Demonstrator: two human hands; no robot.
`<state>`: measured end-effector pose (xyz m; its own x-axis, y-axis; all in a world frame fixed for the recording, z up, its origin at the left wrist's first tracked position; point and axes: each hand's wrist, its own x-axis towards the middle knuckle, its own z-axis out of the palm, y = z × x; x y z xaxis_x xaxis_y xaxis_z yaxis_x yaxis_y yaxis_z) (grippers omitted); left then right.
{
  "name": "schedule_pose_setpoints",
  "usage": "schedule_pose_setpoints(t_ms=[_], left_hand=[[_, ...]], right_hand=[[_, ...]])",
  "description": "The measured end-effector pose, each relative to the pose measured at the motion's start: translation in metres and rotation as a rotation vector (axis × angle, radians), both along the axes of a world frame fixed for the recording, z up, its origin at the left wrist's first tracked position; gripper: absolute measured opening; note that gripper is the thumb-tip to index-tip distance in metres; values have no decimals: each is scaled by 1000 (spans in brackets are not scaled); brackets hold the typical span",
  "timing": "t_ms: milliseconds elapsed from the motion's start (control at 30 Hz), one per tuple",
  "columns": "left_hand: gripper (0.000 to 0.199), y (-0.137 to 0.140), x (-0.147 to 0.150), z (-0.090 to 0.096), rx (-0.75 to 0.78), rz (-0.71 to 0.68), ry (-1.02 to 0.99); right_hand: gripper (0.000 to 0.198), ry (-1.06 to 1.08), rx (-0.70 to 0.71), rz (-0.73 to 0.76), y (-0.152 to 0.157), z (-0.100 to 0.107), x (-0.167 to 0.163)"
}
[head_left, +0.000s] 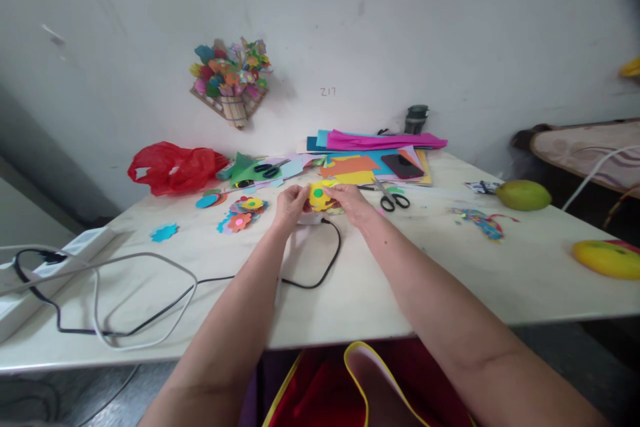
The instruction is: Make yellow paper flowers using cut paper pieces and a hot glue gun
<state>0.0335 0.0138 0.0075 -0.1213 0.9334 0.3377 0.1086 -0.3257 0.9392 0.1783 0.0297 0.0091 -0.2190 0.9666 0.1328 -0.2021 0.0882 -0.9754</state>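
Between my two hands is a yellow paper flower [315, 200] with a green round centre. My left hand [291, 205] pinches its left edge, and my right hand [350, 201] grips the opposite edge. Just below the flower, partly covered by the hands, a white device with a black cable [334, 260] shows on the table. A pile of cut paper flowers [240, 221] in several colours lies left of my left hand. Black-handled scissors [394, 201] rest open to the right of my right hand.
Coloured paper sheets [350, 177] and a phone [401, 166] lie behind the hands. A red plastic bag [175, 168], a blue flower cutout [164, 233] and a power strip [75, 253] are on the left. A green mango-like fruit [524, 195] sits on the right.
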Motion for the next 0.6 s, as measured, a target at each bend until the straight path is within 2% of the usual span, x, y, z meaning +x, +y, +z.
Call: schedule_pose_setpoints(t_ms=[133, 333, 600], left_hand=[[40, -4, 0, 3, -12, -21, -31], [41, -7, 1, 3, -101, -176, 3], [40, -5, 0, 0, -66, -216, -10]], right_hand=[[25, 28, 23, -49, -1, 0, -2], [26, 20, 66, -56, -4, 1, -5], [26, 4, 91, -74, -5, 1, -5]])
